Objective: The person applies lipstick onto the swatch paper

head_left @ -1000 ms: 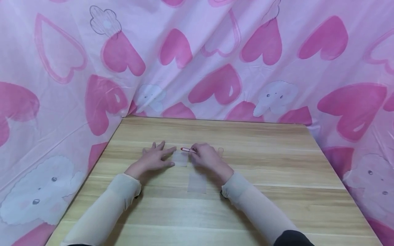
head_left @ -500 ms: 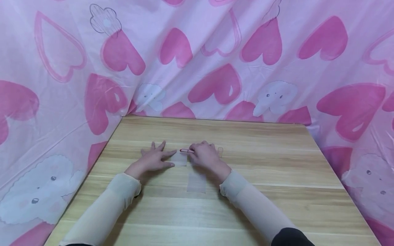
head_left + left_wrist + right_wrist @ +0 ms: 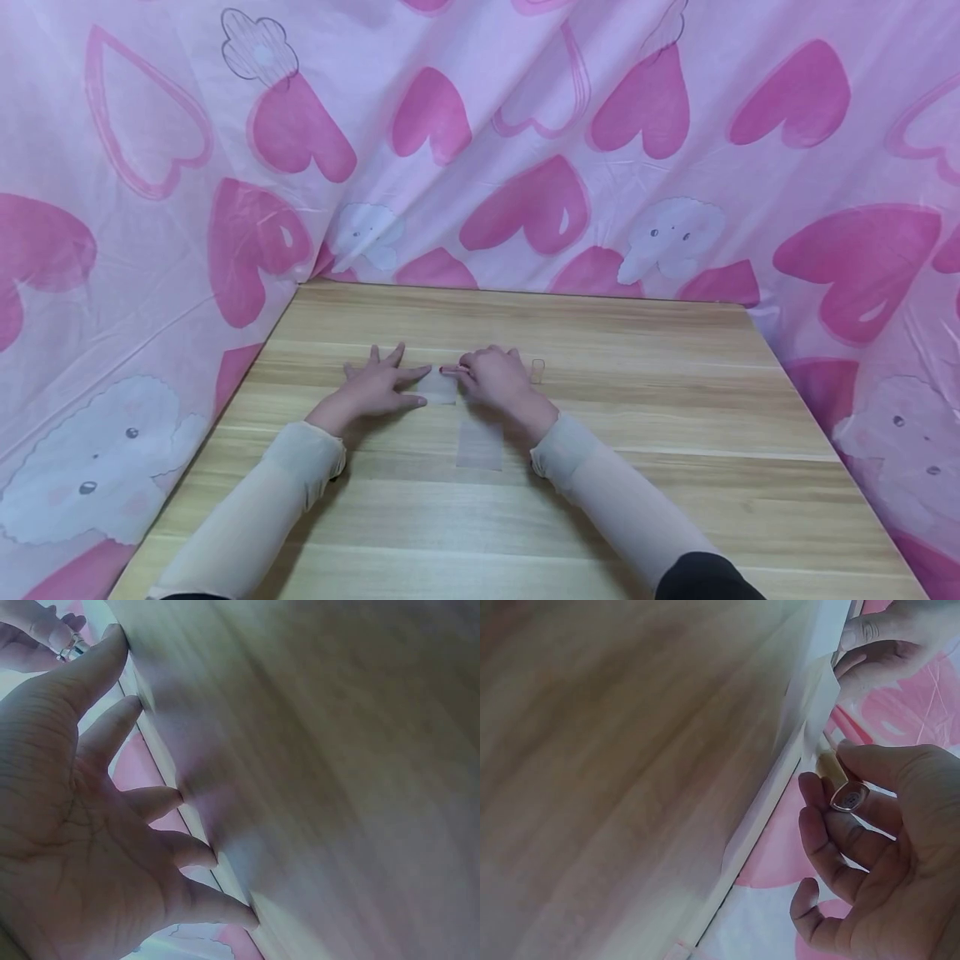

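Observation:
My right hand (image 3: 497,382) pinches a lipstick (image 3: 452,369) between thumb and fingers, its red tip pointing left at the top edge of a small whitish sheet (image 3: 441,388). In the right wrist view, the gold tube of the lipstick (image 3: 831,768) shows with its base facing the camera. My left hand (image 3: 369,390) has its fingers spread on the tabletop, with index finger and thumb resting at the left side of that sheet. From the left wrist, the fingertips (image 3: 201,856) of this hand are seen touching the wood.
A second pale sheet (image 3: 479,447) lies nearer to me, below the right hand. Right of that hand is a small clear cap-like piece (image 3: 537,372). The wooden table (image 3: 637,500) is bordered by a pink heart-patterned cloth (image 3: 525,208) at the back and sides.
My right hand has shifted slightly left and turned a little, so less of the lipstick shows. The left hand stays in place, fingers spread.

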`<control>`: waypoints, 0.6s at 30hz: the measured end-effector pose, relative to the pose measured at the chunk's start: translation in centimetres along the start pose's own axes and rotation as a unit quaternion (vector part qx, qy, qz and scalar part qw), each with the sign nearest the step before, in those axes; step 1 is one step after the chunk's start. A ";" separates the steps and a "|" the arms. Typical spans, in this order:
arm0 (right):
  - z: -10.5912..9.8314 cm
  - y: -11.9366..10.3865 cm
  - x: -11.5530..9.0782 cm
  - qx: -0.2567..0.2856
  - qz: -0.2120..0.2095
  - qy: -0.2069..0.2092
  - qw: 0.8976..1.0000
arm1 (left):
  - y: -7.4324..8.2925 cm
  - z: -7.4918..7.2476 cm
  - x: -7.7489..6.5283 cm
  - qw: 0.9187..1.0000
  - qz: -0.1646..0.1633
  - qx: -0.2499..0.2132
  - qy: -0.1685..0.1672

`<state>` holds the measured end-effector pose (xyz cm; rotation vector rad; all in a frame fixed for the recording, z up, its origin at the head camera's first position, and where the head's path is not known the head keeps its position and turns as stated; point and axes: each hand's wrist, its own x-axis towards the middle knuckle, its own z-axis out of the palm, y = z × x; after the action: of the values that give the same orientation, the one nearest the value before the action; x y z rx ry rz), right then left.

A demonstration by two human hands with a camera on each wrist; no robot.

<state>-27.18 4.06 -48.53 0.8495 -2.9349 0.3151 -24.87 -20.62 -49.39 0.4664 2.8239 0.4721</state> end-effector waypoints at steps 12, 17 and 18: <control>-0.2 -0.5 -0.1 0.030 -0.017 -0.022 0.999 | -0.1 0.1 0.1 1.000 -0.002 -0.004 -0.002; -0.5 -0.9 -0.4 0.027 -0.038 -0.025 0.999 | -0.2 0.0 0.1 1.000 0.001 -0.009 0.000; -0.5 -1.0 -0.5 0.024 -0.042 -0.028 0.998 | -0.3 0.0 0.1 1.000 0.001 -0.010 0.000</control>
<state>-26.21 3.59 -47.93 0.9996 -2.9427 0.3647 -25.02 -20.80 -49.52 0.4651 2.8159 0.4998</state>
